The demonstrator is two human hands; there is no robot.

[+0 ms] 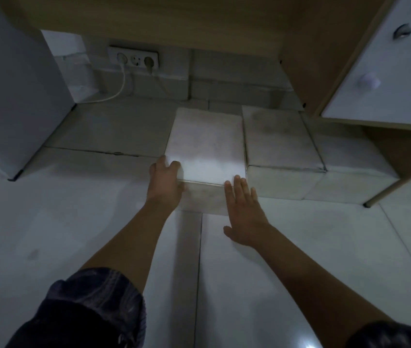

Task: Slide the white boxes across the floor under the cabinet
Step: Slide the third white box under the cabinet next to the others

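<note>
A white box [205,144] lies on the tiled floor in the middle of the view, its far end under the wooden cabinet [300,59]. My left hand [165,183] grips its near left corner, fingers curled over the top edge. My right hand [243,209] lies flat with straight fingers against the near side of the box at its right corner. A second white box [277,139] sits right beside the first, on its right, under the cabinet. A third white box [350,169] lies further right, by the cabinet's leg.
A white appliance [10,96] stands at the left. A wall socket strip [134,59] with plugs and a white cable [121,84] is on the back wall. White cabinet drawers [387,79] with knobs hang at the right. My knees show at the bottom.
</note>
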